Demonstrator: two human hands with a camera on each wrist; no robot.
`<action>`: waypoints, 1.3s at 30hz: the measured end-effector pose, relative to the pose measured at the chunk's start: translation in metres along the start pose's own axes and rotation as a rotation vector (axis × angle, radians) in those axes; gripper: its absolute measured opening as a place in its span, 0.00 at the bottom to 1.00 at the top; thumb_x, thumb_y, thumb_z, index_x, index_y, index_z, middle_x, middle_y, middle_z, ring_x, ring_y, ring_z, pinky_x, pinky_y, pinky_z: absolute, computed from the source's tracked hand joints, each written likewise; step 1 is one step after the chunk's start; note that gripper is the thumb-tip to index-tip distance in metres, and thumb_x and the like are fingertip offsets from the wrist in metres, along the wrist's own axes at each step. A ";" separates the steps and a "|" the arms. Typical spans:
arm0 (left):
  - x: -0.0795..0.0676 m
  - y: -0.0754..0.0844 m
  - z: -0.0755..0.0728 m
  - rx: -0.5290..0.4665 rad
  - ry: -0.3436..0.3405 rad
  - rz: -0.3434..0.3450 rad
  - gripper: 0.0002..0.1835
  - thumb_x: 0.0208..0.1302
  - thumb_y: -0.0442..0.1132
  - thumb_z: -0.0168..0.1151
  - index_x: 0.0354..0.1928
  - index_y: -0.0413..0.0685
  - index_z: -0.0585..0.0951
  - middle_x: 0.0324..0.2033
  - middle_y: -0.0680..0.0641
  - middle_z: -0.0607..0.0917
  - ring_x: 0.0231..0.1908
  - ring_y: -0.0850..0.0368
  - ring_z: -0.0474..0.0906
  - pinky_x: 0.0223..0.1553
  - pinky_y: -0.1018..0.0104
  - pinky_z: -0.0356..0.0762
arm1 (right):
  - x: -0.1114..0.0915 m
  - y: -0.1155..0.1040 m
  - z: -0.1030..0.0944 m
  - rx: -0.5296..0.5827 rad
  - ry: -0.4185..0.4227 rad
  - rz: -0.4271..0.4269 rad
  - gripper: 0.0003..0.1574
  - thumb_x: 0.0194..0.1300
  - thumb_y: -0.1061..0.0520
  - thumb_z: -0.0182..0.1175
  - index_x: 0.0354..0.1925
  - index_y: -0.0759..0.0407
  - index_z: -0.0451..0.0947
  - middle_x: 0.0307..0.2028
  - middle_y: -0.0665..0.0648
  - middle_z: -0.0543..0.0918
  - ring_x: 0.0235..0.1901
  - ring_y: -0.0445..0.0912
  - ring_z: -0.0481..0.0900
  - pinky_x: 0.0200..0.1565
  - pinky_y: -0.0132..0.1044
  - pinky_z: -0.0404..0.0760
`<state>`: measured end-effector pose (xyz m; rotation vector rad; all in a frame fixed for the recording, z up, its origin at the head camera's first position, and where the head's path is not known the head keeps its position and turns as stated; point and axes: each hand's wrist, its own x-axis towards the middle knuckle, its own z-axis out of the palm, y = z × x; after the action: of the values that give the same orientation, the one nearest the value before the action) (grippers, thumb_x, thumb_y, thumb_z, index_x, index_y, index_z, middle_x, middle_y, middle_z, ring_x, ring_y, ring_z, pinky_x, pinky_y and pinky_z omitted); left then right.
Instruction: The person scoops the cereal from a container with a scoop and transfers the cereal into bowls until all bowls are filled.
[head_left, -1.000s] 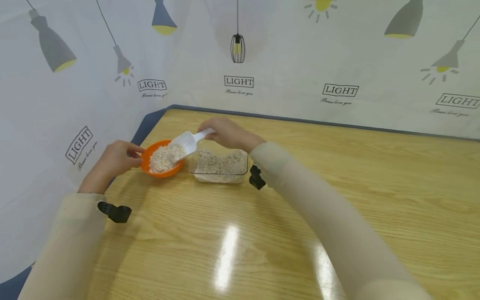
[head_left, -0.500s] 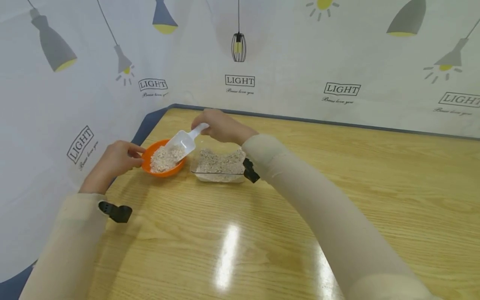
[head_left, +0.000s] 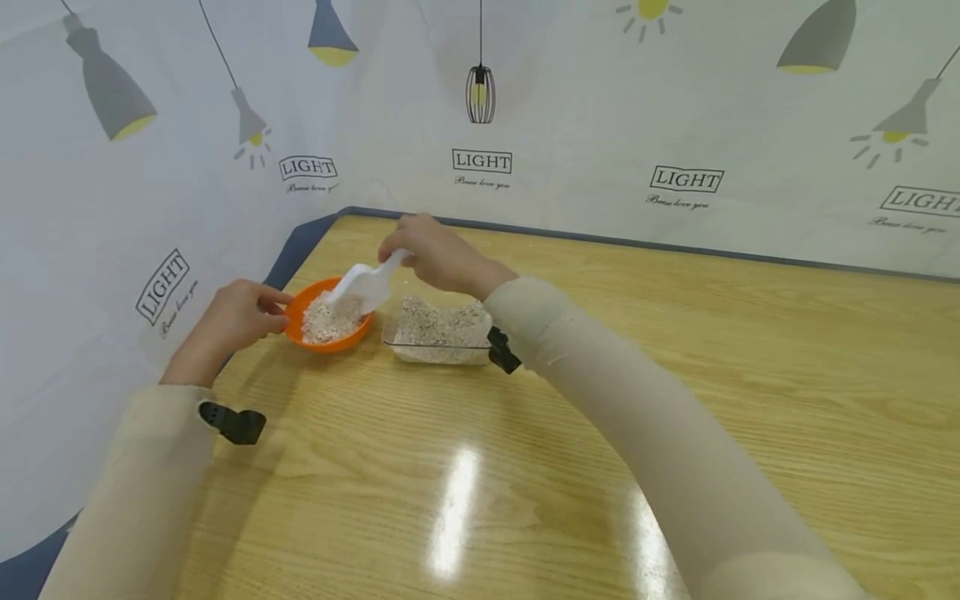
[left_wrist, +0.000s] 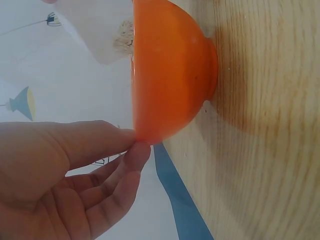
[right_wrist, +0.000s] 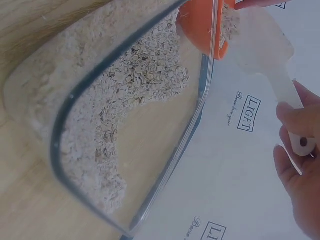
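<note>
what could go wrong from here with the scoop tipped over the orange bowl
Oats might spill past the rim, since the scoop is tilted over a mound in the bowl. The bowl could also tip if bumped: the left hand only pinches one side of its rim.

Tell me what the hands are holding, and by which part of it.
Right hand: the white scoop, by its handle. Left hand: the orange bowl, pinched at the rim.
</note>
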<state>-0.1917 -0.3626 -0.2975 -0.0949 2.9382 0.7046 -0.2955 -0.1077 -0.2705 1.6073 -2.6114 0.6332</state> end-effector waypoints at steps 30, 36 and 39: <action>-0.003 0.015 0.004 -0.009 0.082 -0.012 0.19 0.60 0.33 0.56 0.51 0.27 0.75 0.41 0.32 0.77 0.40 0.42 0.72 0.39 0.52 0.73 | -0.035 0.009 -0.009 0.164 0.209 -0.012 0.14 0.60 0.69 0.55 0.45 0.65 0.79 0.39 0.58 0.80 0.42 0.48 0.74 0.49 0.35 0.67; -0.005 0.037 0.005 -0.007 0.121 0.072 0.17 0.59 0.31 0.57 0.49 0.27 0.76 0.39 0.33 0.79 0.38 0.43 0.74 0.39 0.53 0.73 | -0.047 0.014 -0.016 0.204 0.200 0.009 0.14 0.62 0.68 0.55 0.47 0.67 0.78 0.40 0.59 0.79 0.41 0.49 0.74 0.47 0.36 0.70; -0.006 0.048 0.007 0.000 0.124 0.123 0.16 0.58 0.31 0.57 0.47 0.28 0.78 0.37 0.34 0.80 0.38 0.43 0.75 0.38 0.52 0.74 | -0.053 0.017 -0.019 0.228 0.188 0.019 0.14 0.63 0.68 0.54 0.48 0.68 0.77 0.40 0.60 0.78 0.41 0.49 0.74 0.46 0.36 0.71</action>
<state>-0.1898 -0.3168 -0.2818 0.0437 3.0842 0.7400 -0.2887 -0.0486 -0.2698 1.4908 -2.4958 1.0621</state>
